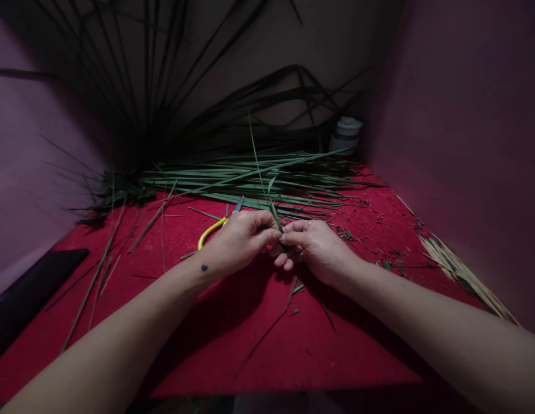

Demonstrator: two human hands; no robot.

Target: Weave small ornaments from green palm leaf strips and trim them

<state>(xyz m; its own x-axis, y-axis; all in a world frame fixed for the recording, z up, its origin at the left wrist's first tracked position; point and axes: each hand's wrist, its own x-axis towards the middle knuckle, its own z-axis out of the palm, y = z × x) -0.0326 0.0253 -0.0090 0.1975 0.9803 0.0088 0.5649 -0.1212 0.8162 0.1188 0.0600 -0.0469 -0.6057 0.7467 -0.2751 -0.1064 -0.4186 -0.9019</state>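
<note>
Between my two hands a green leaf strip (274, 211) stands up, with one thin end rising high and a second end curling beside it. My left hand (254, 233) pinches it from the left, thumb and fingers closed. From the right, my right hand (317, 244) also pinches the strip low down, its fingertips almost meeting those of the left. Part of the strip is hidden behind the fingers. Just behind my left hand lie scissors with yellow handles (210, 232), their blades partly showing.
Long green leaves (250, 178) lie in a heap across the back of the red cloth (336, 345). A white container (346, 135) stands at the back right. Pale thin sticks (461, 270) lie at the right edge, a black object (30, 293) at the left. Leaf scraps are scattered about.
</note>
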